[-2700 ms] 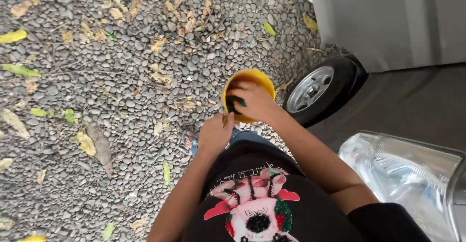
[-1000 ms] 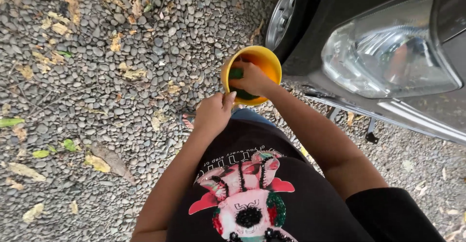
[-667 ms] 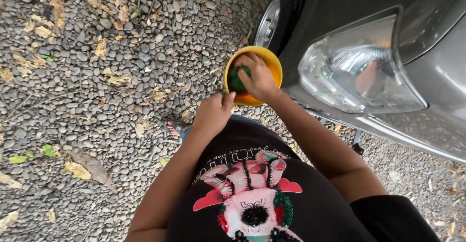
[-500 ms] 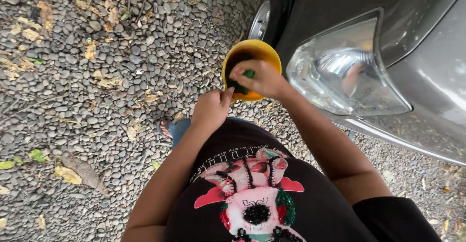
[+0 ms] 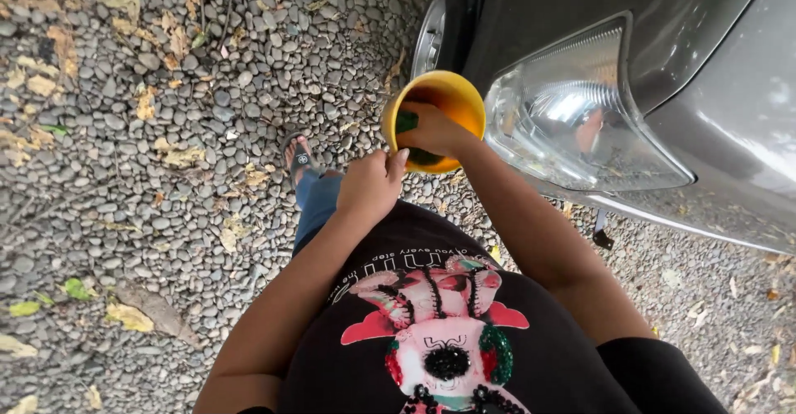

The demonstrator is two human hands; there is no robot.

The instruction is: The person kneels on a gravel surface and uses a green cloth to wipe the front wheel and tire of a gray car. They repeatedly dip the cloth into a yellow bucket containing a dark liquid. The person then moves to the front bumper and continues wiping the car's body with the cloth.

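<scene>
Grey pebbles (image 5: 124,190) underfoot; left hand (image 5: 371,186) grips yellow bowl (image 5: 452,99), right hand (image 5: 431,129) clutches green sponge (image 5: 405,123) inside.

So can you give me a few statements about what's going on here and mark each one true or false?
1. The left hand grips the rim of the yellow bowl. True.
2. The right hand is flat on the headlight. False: it reaches into the bowl and holds a green sponge.
3. The ground is smooth concrete. False: it is gravel strewn with dry leaves.
4. A grey car stands at the person's right, its wheel showing beyond the bowl. True.
5. The person is barefoot. False: the one foot in view wears a sandal.
</scene>
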